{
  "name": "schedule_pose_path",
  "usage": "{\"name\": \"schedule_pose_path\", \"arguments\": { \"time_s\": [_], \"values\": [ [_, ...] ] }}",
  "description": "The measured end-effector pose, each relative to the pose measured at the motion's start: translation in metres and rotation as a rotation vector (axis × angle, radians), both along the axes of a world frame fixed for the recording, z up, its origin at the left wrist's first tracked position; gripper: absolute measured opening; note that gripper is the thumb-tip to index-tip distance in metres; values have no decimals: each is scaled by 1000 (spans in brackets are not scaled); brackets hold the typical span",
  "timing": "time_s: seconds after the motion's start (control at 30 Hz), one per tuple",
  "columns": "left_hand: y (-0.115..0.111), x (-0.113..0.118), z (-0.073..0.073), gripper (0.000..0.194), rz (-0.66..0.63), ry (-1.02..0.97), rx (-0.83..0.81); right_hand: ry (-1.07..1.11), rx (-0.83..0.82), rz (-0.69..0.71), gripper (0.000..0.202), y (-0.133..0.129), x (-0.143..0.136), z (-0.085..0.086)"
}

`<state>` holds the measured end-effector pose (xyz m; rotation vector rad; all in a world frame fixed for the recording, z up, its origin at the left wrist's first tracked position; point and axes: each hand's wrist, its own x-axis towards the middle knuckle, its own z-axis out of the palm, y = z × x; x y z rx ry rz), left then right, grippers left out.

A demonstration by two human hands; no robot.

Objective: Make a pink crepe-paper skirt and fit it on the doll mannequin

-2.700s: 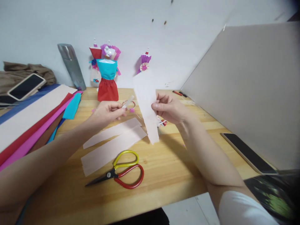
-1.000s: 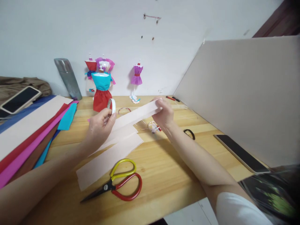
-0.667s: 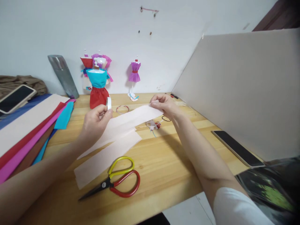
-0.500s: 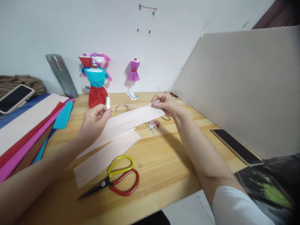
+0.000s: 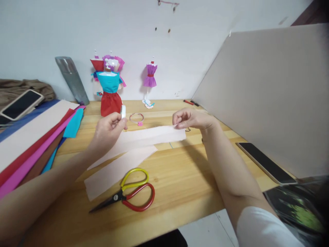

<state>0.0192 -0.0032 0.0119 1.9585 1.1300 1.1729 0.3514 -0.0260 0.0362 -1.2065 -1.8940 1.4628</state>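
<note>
My left hand is closed on a narrow white roll of tape, held upright between thumb and fingers. My right hand pinches the upper edge of a long pale pink crepe paper strip near its right end. The strip runs left beneath my left hand; whether that hand also touches it I cannot tell. A second pale pink strip lies flat in front of it. Scissors with one yellow and one red handle rest on the table below the strips.
Small dress forms, one in a blue top and red skirt and one in purple, stand at the back. A bottle leans against the wall. Coloured paper sheets lie left, a phone right, and a ring-shaped band behind the strips.
My right hand has lowered the strip's right end, so it now hangs more level and covers the small items behind it. The view has shifted slightly.
</note>
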Motion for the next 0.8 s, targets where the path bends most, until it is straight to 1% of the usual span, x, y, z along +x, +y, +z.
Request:
{"name": "schedule_pose_path", "arguments": {
  "time_s": [0.07, 0.1, 0.13, 0.2, 0.23, 0.27, 0.3, 0.37, 0.4, 0.47, 0.57, 0.7, 0.8],
  "values": [
    [-2, 1, -1, 22, -12, 22, -12, -69, -56, 102, 46, -1, -7, 3],
    [-3, 2, -1, 23, -16, 41, -11, -102, -53, 136, 51, -1, -15, 5],
    [-4, 2, -1, 23, -24, 61, -4, -129, -20, 141, 53, -2, -25, 6],
    [-8, 3, -2, 23, -56, 91, 30, -200, 155, 143, 44, -5, -53, 4],
    [-10, 4, -2, 23, -72, 104, 53, -214, 242, 116, 39, -7, -69, 1],
    [-11, 4, -2, 23, -87, 119, 77, -209, 296, 91, 35, -9, -86, -4],
    [-13, 5, -1, 23, -98, 130, 100, -167, 310, 94, 33, -11, -101, -9],
    [-16, 6, 0, 23, -106, 143, 134, -29, 268, 56, 30, -16, -128, -21],
    [-17, 6, 0, 23, -109, 148, 143, 36, 239, 10, 28, -17, -137, -27],
    [-18, 6, 1, 24, -121, 149, 156, 130, 161, -47, 24, -20, -149, -37],
    [-18, 7, -1, 22, -142, 158, 154, 231, 52, -114, 25, -22, -156, -45],
    [-16, 7, -7, 22, -170, 166, 167, 278, -20, -169, 29, -23, -164, -50],
    [-16, 7, -9, 22, -192, 171, 206, 358, -89, -238, 28, -24, -170, -53]
  ]
}}
